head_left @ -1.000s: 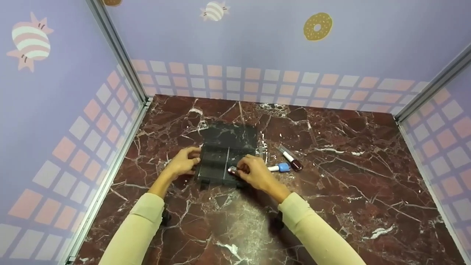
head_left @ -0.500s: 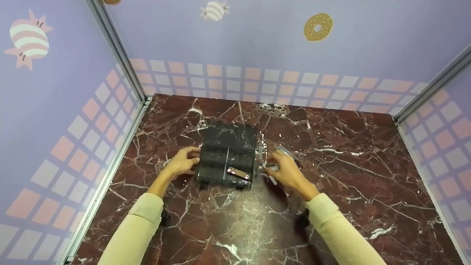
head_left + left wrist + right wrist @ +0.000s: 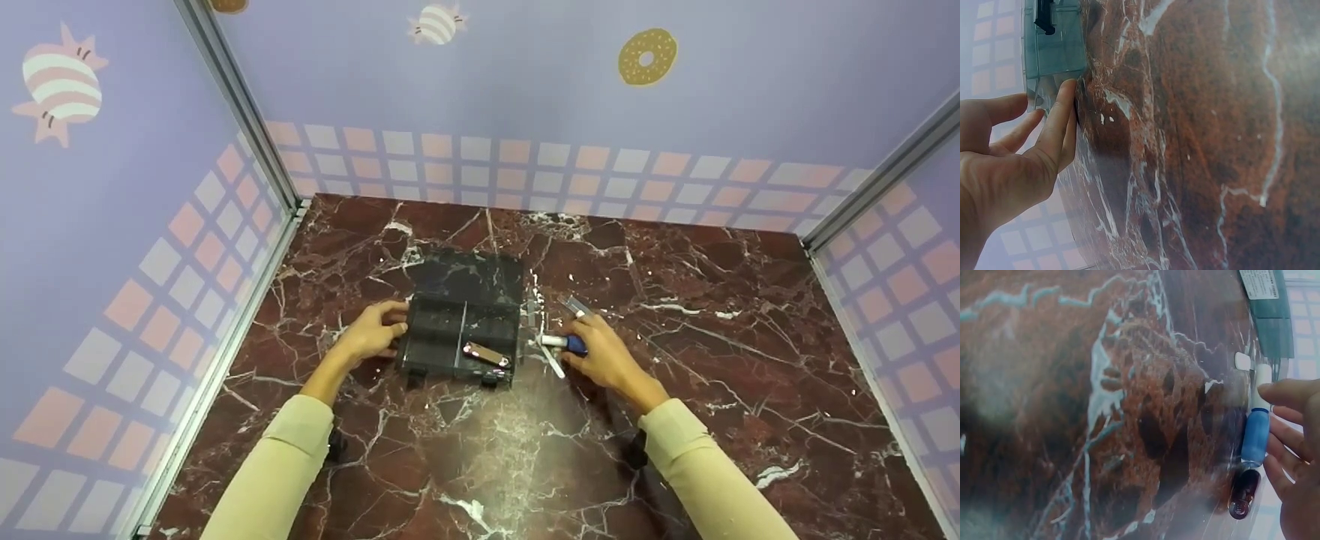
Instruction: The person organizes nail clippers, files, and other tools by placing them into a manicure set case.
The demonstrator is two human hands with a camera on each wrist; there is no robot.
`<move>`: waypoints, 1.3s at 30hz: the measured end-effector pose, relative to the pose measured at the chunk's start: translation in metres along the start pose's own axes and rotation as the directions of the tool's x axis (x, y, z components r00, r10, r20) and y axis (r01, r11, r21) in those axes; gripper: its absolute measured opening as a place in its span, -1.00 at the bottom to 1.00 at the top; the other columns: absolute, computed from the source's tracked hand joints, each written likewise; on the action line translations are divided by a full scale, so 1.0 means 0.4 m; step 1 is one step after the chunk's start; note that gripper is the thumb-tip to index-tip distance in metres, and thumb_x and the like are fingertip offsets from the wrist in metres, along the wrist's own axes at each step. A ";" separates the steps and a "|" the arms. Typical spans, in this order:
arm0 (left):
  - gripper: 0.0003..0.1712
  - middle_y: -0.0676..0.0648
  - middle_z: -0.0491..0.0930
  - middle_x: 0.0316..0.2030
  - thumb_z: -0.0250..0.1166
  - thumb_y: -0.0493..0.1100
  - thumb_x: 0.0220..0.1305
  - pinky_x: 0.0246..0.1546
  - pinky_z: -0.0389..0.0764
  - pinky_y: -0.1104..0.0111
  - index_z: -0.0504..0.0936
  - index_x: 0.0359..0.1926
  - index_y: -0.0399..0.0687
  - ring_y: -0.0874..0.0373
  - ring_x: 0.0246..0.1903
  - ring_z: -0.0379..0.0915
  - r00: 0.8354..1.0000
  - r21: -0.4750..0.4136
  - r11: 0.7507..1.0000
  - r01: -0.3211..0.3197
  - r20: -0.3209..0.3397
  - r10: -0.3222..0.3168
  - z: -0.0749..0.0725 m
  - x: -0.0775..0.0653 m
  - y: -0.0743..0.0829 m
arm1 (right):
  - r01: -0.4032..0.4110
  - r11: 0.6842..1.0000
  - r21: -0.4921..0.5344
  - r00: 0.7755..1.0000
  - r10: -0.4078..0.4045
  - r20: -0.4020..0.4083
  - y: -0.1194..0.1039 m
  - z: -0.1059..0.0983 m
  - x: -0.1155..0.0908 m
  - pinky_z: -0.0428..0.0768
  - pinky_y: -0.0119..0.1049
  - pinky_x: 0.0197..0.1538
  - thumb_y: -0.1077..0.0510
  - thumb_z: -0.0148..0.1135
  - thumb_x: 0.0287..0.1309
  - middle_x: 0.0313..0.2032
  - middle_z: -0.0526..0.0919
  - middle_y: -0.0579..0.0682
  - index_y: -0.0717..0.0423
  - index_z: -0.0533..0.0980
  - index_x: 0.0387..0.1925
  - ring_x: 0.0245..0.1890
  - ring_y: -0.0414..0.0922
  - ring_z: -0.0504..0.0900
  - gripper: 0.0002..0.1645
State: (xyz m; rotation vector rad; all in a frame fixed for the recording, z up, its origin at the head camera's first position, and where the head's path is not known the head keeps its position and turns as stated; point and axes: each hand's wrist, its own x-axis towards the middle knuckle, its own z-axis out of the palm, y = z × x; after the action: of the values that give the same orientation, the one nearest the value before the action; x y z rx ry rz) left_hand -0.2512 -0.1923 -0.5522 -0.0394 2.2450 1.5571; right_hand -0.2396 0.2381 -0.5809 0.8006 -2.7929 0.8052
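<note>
A black see-through box (image 3: pixel 435 341) with a divider stands on the marbled table, its lid (image 3: pixel 469 276) laid back. In its right compartment lies what looks like a nail clipper (image 3: pixel 487 355), flat and brownish. My left hand (image 3: pixel 369 330) touches the box's left side with thumb and fairly straight fingers; the left wrist view shows the fingertips against the box wall (image 3: pixel 1058 53). To the right of the box, my right hand (image 3: pixel 607 356) pinches a blue nail polish bottle (image 3: pixel 1256 439) with a white cap, thumb on the cap. A dark red bottle (image 3: pixel 1244 494) lies just beyond it.
A narrow white stick (image 3: pixel 553 361) lies between the box and my right hand. Behind that hand, a greyish flat strip (image 3: pixel 576 306) is partly covered. Patterned walls with metal rails (image 3: pixel 244 105) enclose the table at the back and sides.
My right hand has left the clipper in the box's right compartment, moved right and taken hold of the blue nail polish bottle. My left hand has stayed at the box.
</note>
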 end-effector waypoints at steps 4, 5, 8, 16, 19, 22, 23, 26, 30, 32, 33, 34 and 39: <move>-0.43 -0.42 0.37 0.40 0.08 -0.33 0.63 0.06 0.74 -0.05 0.28 0.57 -0.28 -0.31 0.21 0.52 1.000 -0.011 1.000 -0.005 -0.001 0.005 0.003 -0.001 -0.001 | 0.006 0.998 -0.070 1.000 -0.006 0.002 0.001 0.007 0.002 0.60 0.18 -0.01 0.28 0.60 0.03 -0.09 0.68 0.17 0.25 0.68 -0.09 -0.05 0.18 0.57 -0.63; -0.43 -0.43 0.37 0.40 0.08 -0.34 0.63 0.06 0.74 -0.06 0.27 0.57 -0.29 -0.31 0.21 0.52 1.000 -0.011 1.000 -0.008 -0.001 0.008 0.003 -0.001 -0.001 | 0.002 0.997 -0.073 1.000 -0.002 0.001 0.002 0.009 0.002 0.61 0.19 -0.01 0.30 0.59 0.03 -0.09 0.68 0.17 0.25 0.68 -0.10 -0.06 0.18 0.57 -0.64; -0.43 -0.43 0.38 0.39 0.08 -0.34 0.63 0.06 0.74 -0.06 0.28 0.57 -0.29 -0.30 0.20 0.53 1.000 -0.005 1.000 -0.014 -0.003 0.014 0.003 -0.002 0.000 | -0.006 0.996 -0.083 1.000 0.005 -0.014 0.005 0.015 0.000 0.62 0.22 -0.05 0.33 0.56 0.00 -0.13 0.67 0.16 0.21 0.67 -0.16 -0.10 0.19 0.60 -0.67; -0.43 -0.42 0.40 0.38 0.09 -0.34 0.63 0.02 0.76 -0.02 0.28 0.57 -0.28 -0.29 0.18 0.54 1.000 -0.008 1.000 -0.007 -0.003 0.007 0.000 -0.004 0.000 | -0.023 1.000 0.009 0.999 0.023 -0.043 -0.012 0.012 0.013 0.64 0.11 -0.07 0.35 0.52 0.01 -0.20 0.68 0.11 0.18 0.67 -0.23 -0.16 0.13 0.62 -0.75; -0.42 -0.41 0.37 0.40 0.09 -0.33 0.63 0.04 0.75 -0.04 0.27 0.58 -0.26 -0.31 0.24 0.49 1.000 0.000 1.000 -0.004 -0.001 0.004 0.000 -0.005 0.002 | -0.007 0.998 0.066 0.998 0.011 -0.068 -0.033 0.008 0.037 0.62 0.08 -0.09 0.36 0.50 0.01 -0.24 0.69 0.11 0.19 0.68 -0.24 -0.19 0.12 0.61 -0.77; -0.41 -0.41 0.35 0.41 0.10 -0.32 0.64 0.07 0.73 -0.07 0.27 0.58 -0.25 -0.32 0.28 0.45 1.000 0.009 1.000 -0.005 0.000 0.005 0.002 -0.004 0.003 | 0.025 0.995 0.092 0.996 -0.017 -0.084 -0.060 0.008 0.067 0.62 0.06 -0.09 0.33 0.51 0.02 -0.25 0.70 0.10 0.19 0.69 -0.24 -0.20 0.10 0.61 -0.78; -0.41 -0.41 0.35 0.41 0.10 -0.32 0.63 0.07 0.73 -0.07 0.27 0.58 -0.25 -0.33 0.28 0.45 1.000 0.006 1.000 -0.003 -0.001 0.003 0.003 -0.004 0.002 | 0.033 0.995 0.097 0.996 -0.025 -0.085 -0.070 0.010 0.078 0.62 0.06 -0.09 0.32 0.51 0.03 -0.25 0.70 0.08 0.18 0.70 -0.23 -0.21 0.08 0.62 -0.78; -0.42 -0.42 0.36 0.40 0.09 -0.32 0.63 0.07 0.73 -0.07 0.28 0.57 -0.26 -0.32 0.27 0.47 1.000 0.011 1.000 -0.008 -0.001 0.008 0.004 -0.003 0.000 | 0.041 0.992 0.119 0.997 -0.032 -0.075 -0.101 0.018 0.111 0.63 0.04 -0.04 0.30 0.51 0.07 -0.23 0.71 0.06 0.16 0.71 -0.20 -0.19 0.06 0.63 -0.79; -0.43 -0.43 0.39 0.38 0.09 -0.34 0.63 0.04 0.75 -0.06 0.29 0.56 -0.28 -0.30 0.22 0.51 1.000 0.007 1.000 -0.021 -0.013 0.021 0.004 -0.003 -0.003 | 0.046 0.989 0.142 0.997 -0.036 -0.067 -0.141 0.036 0.158 0.64 0.02 0.04 0.31 0.49 0.11 -0.19 0.72 0.07 0.17 0.71 -0.18 -0.14 0.06 0.65 -0.79; -0.43 -0.43 0.41 0.37 0.10 -0.34 0.62 0.02 0.76 -0.04 0.30 0.55 -0.28 -0.29 0.19 0.53 1.000 0.002 1.000 -0.019 -0.017 0.019 0.007 -0.002 -0.005 | 0.051 0.988 0.145 0.997 -0.043 -0.057 -0.158 0.046 0.179 0.65 0.01 0.06 0.31 0.49 0.11 -0.17 0.72 0.08 0.18 0.71 -0.17 -0.12 0.06 0.66 -0.79; -0.43 -0.43 0.41 0.37 0.10 -0.34 0.62 0.01 0.76 -0.04 0.30 0.55 -0.29 -0.28 0.17 0.54 1.000 0.002 1.000 -0.017 -0.016 0.017 0.007 -0.003 -0.006 | 0.054 0.988 0.143 0.998 -0.047 -0.050 -0.165 0.052 0.189 0.65 0.01 0.05 0.31 0.48 0.12 -0.17 0.72 0.08 0.18 0.71 -0.17 -0.12 0.06 0.66 -0.79; -0.43 -0.43 0.41 0.37 0.10 -0.34 0.62 0.00 0.77 -0.03 0.31 0.55 -0.29 -0.27 0.16 0.54 1.000 0.003 1.000 -0.015 -0.015 0.016 0.007 -0.003 -0.006 | 0.054 0.988 0.142 0.998 -0.049 -0.040 -0.173 0.057 0.197 0.65 0.00 0.04 0.30 0.48 0.13 -0.17 0.71 0.08 0.19 0.71 -0.16 -0.12 0.06 0.65 -0.79; -0.43 -0.43 0.41 0.37 0.10 -0.34 0.62 0.01 0.76 -0.04 0.30 0.55 -0.28 -0.28 0.16 0.55 1.000 -0.005 1.000 -0.018 -0.010 0.018 0.004 -0.004 0.001 | 0.055 0.992 0.115 0.998 -0.054 -0.017 -0.197 0.079 0.231 0.61 0.01 0.03 0.28 0.47 0.17 -0.17 0.71 0.07 0.18 0.71 -0.14 -0.12 0.06 0.61 -0.80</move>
State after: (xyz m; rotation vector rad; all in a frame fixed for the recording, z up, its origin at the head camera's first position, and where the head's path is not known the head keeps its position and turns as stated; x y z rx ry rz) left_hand -0.2494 -0.1911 -0.5518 -0.0290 2.2553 1.5756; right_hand -0.2764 0.1228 -0.5477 0.8812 -2.7201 0.9658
